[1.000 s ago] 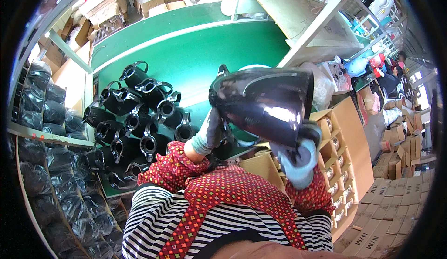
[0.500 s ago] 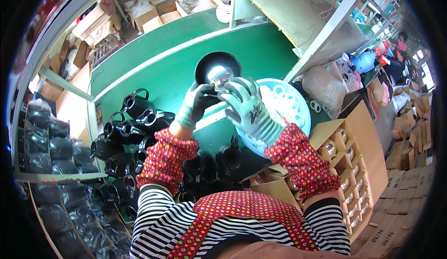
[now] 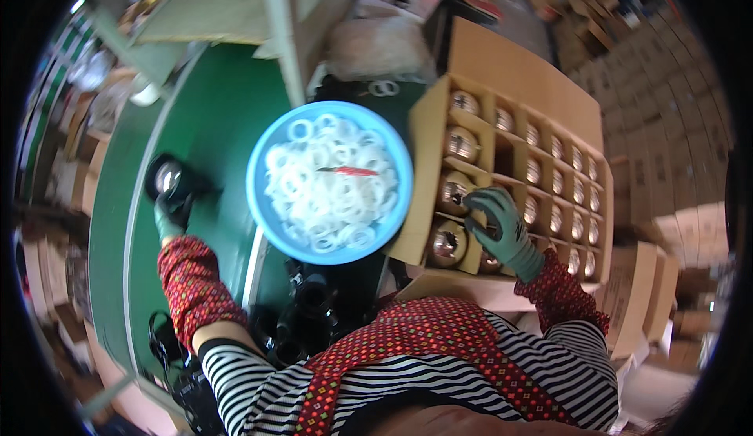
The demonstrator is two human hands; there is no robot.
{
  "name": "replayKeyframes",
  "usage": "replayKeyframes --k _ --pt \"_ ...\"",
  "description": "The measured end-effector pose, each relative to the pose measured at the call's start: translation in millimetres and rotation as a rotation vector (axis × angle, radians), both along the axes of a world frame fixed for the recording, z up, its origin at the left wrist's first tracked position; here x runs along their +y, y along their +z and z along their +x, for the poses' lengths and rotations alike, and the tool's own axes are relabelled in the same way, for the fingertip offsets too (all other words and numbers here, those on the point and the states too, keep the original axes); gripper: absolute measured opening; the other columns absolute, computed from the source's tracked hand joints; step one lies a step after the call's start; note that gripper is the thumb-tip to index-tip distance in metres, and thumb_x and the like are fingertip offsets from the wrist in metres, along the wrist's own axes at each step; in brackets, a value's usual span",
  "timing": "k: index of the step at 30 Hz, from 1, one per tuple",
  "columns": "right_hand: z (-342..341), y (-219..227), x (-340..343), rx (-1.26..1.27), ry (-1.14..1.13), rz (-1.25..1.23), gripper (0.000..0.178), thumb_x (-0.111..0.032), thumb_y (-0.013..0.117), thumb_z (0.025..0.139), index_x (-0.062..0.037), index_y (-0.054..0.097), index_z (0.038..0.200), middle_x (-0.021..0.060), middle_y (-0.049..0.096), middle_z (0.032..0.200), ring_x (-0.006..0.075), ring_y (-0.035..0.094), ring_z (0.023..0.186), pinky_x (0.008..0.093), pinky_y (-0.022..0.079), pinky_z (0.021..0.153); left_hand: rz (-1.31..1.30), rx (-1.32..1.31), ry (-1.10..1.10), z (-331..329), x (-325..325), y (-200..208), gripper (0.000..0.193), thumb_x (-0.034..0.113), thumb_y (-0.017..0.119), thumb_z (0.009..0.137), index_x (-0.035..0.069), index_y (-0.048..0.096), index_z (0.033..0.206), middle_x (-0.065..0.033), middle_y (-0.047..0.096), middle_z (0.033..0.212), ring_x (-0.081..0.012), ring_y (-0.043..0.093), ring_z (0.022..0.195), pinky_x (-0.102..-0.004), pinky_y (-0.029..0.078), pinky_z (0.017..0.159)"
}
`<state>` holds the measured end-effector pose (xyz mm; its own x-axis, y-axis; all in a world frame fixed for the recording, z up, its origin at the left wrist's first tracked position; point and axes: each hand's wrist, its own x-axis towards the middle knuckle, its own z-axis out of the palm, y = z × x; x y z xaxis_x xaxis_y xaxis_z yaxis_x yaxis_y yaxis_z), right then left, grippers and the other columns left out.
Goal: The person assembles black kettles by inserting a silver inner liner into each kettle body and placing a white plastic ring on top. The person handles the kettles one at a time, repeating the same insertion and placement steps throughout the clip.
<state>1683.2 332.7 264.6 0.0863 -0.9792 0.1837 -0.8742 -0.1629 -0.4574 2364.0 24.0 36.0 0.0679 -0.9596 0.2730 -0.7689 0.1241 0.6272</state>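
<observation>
At the far left, my left hand (image 3: 174, 215), in a grey-green glove with dark fingertips, holds a black bowl-shaped lamp shade (image 3: 154, 187) against the green bench top (image 3: 227, 122). Something shiny and round shows inside the shade. My right hand (image 3: 502, 228), gloved likewise, is over a divided cardboard box (image 3: 423, 134) on the right. Its fingers are curved and apart, close beside a mirrored bulb (image 3: 450, 190); nothing shows between them. Another mirrored bulb (image 3: 447, 241) sits in the compartment nearer me. Between my hands stands a blue basin (image 3: 252, 177) of white plastic rings (image 3: 329, 201).
A red-handled tool (image 3: 353, 171) lies on the rings. Several black lamp shades (image 3: 314, 299) stand near my body. A pale metal post (image 3: 278, 36) rises behind the basin, next to a plastic bag (image 3: 380, 48). Stacked cartons (image 3: 667, 114) line the right.
My view has turned right, bringing the basin and bulb box to the middle. My hands have parted: the right has left the shade for the box, the left keeps the shade.
</observation>
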Motion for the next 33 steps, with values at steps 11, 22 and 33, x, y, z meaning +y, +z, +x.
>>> replayKeyframes --k 11,22,33 --pt "-67.5 -22.0 -88.1 0.233 -0.031 -0.03 0.049 -0.024 0.079 0.089 -0.0075 0.064 0.133 0.0183 0.065 0.125 0.0377 0.063 0.116 0.0471 0.052 0.101 0.377 1.223 0.254 2.0 31.5 16.8 0.066 0.021 0.075 0.096 0.014 0.045 0.154 -0.0078 0.05 0.149 -0.0276 0.05 0.133 -0.0442 0.05 0.107" --pt "-52.2 -63.4 -203.5 0.706 -0.008 0.689 0.088 -0.055 0.079 0.078 -0.0043 0.054 0.146 0.0239 0.059 0.147 0.0354 0.062 0.131 0.0444 0.049 0.111 0.399 0.346 -0.289 -285.2 145.3 139.1 0.036 0.017 0.075 0.097 0.001 0.071 0.129 -0.0086 0.074 0.115 -0.0157 0.07 0.09 -0.0317 0.058 0.084" --pt "-50.9 43.5 -144.5 0.497 0.015 0.18 0.076 -0.03 0.089 0.071 -0.009 0.058 0.137 0.0245 0.06 0.13 0.045 0.061 0.121 0.0513 0.051 0.102 0.245 -0.375 -0.302 -373.1 135.8 87.6 0.023 0.022 0.074 0.086 0.014 0.078 0.107 -0.0154 0.062 0.123 -0.0386 0.064 0.111 -0.0481 0.053 0.092"
